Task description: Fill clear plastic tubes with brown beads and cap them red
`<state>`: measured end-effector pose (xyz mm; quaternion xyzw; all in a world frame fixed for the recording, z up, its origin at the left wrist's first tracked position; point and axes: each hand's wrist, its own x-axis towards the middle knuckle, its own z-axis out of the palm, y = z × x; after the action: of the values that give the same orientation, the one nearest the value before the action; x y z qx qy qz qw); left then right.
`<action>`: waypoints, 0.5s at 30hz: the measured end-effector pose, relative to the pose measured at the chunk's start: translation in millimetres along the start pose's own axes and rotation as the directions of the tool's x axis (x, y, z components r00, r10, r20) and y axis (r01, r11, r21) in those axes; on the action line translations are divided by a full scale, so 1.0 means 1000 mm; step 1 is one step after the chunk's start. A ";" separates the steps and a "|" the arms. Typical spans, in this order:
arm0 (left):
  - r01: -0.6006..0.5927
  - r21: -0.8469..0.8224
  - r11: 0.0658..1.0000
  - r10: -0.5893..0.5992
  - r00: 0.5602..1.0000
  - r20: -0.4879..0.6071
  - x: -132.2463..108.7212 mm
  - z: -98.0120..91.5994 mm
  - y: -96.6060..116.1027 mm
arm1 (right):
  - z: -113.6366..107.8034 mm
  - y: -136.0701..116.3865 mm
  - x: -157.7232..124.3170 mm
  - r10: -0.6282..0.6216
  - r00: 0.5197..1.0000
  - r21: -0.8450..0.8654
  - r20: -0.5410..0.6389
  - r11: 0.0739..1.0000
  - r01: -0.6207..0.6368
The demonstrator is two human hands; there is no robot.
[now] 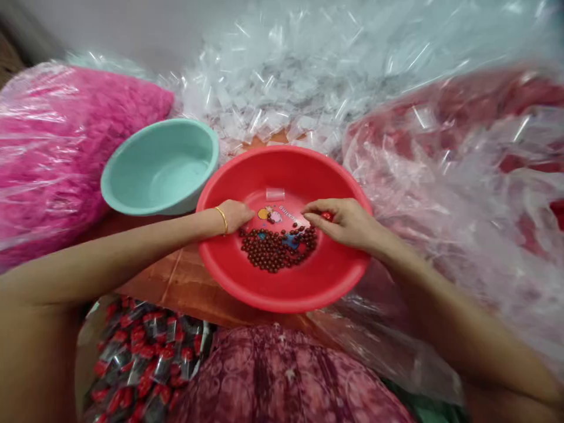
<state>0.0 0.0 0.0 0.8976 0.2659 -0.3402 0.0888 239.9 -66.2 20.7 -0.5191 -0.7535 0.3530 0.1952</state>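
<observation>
A red plastic basin (308, 288) sits in front of me with a pile of small dark red beads (275, 249) on its bottom. My left hand (235, 214) reaches in over the left rim, fingers curled down at the edge of the beads; a gold bangle circles the wrist. My right hand (341, 220) hovers over the right side of the pile, fingers pinched on a small red piece (326, 216). A small clear plastic bag (275, 194) lies in the basin beyond the beads.
An empty teal basin (161, 167) stands to the left. A heap of small clear bags (308, 82) fills the back. Big plastic sacks hold pink material (57, 147) left and red material (462, 176) right. Filled red packets (145, 358) lie near my lap.
</observation>
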 end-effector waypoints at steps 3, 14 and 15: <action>0.013 0.087 0.996 -0.003 0.993 -0.119 0.001 -0.005 -0.003 | -0.001 -0.001 -0.001 0.006 1.000 0.012 0.000 1.000 -0.006; -0.114 0.057 0.992 0.120 0.986 -0.116 0.003 0.011 0.034 | -0.002 -0.006 -0.001 -0.002 1.000 0.065 -0.005 0.998 0.002; -0.134 0.033 0.990 0.137 0.984 -0.114 0.002 0.012 0.042 | -0.002 -0.005 -0.001 -0.001 1.000 0.064 -0.004 0.998 0.001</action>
<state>16.9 -38.6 -10.8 0.9329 0.2047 -0.2841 0.0847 238.2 -67.8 26.0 -0.5130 -0.7418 0.3758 0.2131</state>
